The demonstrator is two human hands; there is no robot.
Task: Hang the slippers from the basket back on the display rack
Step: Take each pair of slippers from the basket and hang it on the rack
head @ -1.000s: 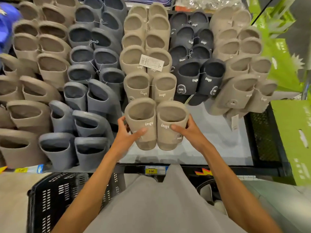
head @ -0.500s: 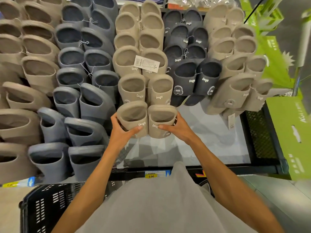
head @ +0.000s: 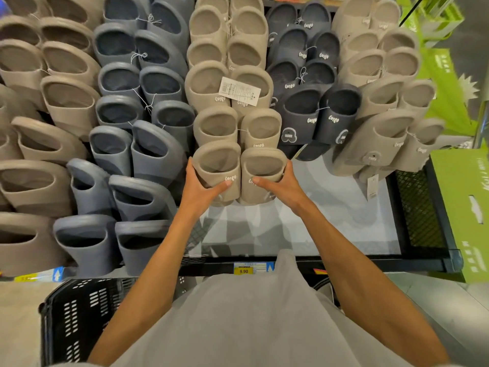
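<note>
Rack (head: 415, 215) of hung slippers ahead: left hand (head: 197, 188) and right hand (head: 281, 185) each grip one side of a beige pair (head: 238, 168), held against the rack's beige column, basket (head: 79, 308) below-left.

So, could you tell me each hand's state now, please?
Left hand: grips the left beige foam slipper.
Right hand: grips the right beige foam slipper.
</note>
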